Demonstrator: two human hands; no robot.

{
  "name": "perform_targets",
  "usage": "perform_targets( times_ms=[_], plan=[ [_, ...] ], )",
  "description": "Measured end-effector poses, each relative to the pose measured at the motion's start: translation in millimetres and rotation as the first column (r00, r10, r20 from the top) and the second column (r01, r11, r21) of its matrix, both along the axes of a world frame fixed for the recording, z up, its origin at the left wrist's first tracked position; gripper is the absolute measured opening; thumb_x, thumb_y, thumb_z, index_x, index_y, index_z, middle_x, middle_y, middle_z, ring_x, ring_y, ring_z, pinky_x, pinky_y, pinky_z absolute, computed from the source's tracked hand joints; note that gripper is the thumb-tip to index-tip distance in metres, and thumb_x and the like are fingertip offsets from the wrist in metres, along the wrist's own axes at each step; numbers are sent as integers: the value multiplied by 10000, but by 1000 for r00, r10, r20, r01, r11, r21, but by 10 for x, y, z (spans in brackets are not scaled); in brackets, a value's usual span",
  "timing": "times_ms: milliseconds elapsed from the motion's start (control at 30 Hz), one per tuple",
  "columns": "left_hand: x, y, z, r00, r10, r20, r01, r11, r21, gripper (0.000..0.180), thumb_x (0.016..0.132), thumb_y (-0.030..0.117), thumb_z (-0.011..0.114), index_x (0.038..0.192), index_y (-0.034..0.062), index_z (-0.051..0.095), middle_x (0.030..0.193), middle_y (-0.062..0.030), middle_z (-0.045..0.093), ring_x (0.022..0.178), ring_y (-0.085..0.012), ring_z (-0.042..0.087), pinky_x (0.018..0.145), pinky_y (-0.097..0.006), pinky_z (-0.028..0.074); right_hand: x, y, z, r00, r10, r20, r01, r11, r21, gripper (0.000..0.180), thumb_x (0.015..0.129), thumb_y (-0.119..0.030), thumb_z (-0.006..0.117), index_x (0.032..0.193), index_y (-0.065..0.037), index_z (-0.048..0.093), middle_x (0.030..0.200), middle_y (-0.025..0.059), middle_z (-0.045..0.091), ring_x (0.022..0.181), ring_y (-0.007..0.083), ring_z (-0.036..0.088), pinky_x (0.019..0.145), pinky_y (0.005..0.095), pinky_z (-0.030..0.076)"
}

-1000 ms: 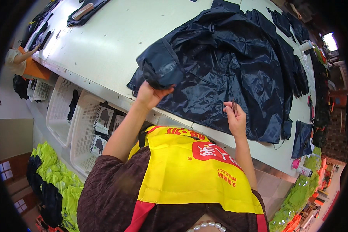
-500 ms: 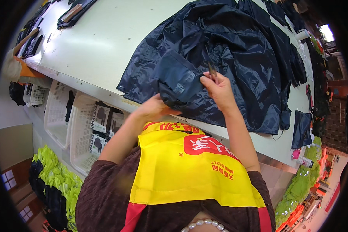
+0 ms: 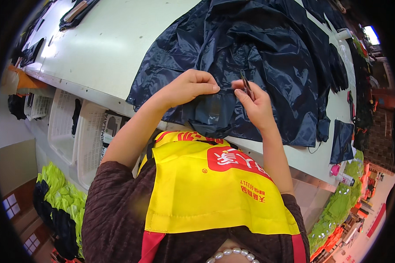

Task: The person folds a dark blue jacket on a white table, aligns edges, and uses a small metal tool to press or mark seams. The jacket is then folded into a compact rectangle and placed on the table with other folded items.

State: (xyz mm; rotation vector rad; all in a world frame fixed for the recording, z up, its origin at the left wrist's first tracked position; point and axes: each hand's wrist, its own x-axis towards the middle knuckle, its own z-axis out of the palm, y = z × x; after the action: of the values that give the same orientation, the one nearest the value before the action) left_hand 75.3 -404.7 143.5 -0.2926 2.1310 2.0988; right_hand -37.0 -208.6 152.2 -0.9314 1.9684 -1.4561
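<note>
Head view: a glossy navy garment [image 3: 285, 61] lies spread and rumpled on the white tabletop [image 3: 105, 52], its near part close against the wearer's yellow apron [image 3: 193, 184], probably so that both hands reach it easily.
Left hand: the hand [image 3: 186, 90] has thumb and forefinger together, apparently pinching the upper edge of a navy fold [image 3: 206, 111]; that grip likely steadies the cloth.
Right hand: the hand [image 3: 257, 105] is closed around small dark thread snips [image 3: 247, 87], blades pointing up and away; whether the blades are parted cannot be told. Its blurred forefinger and thumb are just beside the fold, seemingly free for fine handling while the palm carries the tool.
White baskets: the perforated baskets [image 3: 91, 136] sit below the tabletop's edge, presumably leaving the surface for cloth.
</note>
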Motion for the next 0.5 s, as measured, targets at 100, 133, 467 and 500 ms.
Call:
perform_targets(
  times_ms=[100,133,467,500],
  plan=[
    [26,154,-17,997,62,38,-66,991,112,142,876,156,599,884,21,641,800,13,607,751,-41,538,690,-184,437,178,107,205,937,-113,-330,118,993,-8,202,776,-126,711,924,-9,638,870,64,612,603,95,490,531,221,394],
    [32,191,-22,996,74,40,-79,988,131,144,877,156,597,884,19,640,801,12,608,749,-43,539,691,-182,437,254,115,258,935,-69,-347,80,997,17,265,747,-187,746,913,-11,638,845,76,609,644,135,560,540,240,422],
    [24,273,-67,999,45,11,-46,993,113,152,877,137,572,879,11,658,789,-5,629,730,-59,555,666,-191,446,203,43,221,944,145,-296,-69,965,253,225,767,-210,698,799,-8,603,753,123,604,643,265,593,578,336,463],
    [22,291,-54,999,38,-9,-38,999,-2,151,873,134,571,870,13,661,777,-5,629,724,-60,556,666,-192,446,211,50,263,881,176,-439,-42,954,298,181,777,-174,680,787,-10,606,746,110,604,638,260,591,566,329,458]
  ],
)
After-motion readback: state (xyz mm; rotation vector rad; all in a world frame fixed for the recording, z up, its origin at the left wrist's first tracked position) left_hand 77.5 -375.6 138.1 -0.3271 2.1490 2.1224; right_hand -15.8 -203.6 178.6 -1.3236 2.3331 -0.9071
